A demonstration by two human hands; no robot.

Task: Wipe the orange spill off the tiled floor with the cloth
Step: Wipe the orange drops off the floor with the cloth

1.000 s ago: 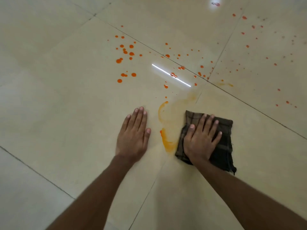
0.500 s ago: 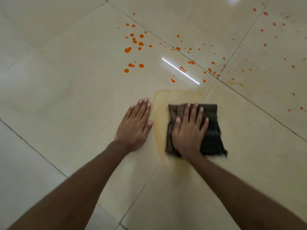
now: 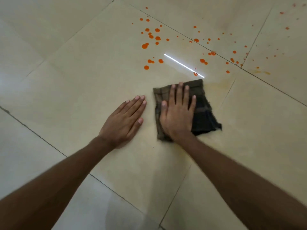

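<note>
**Soft indoor light, one sharp glare line**

The light is even and rather dim, with a warm cream tone on the floor [image 3: 69, 90]. A thin white glare line [image 3: 184, 65] crosses the glossy tile, the reflection of a lamp above. A pale bright patch lies at the left edge. Shadows are weak: only a soft grey one at the bottom centre and a thin one under the left hand [image 3: 123, 120]. The forearms near the bottom are blurred. The grout lines [image 3: 33, 131] bend slightly towards the edges.

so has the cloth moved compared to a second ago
Yes. The cloth slid toward the left hand, which stays flat on the floor; the orange smear between them is wiped away.
</note>
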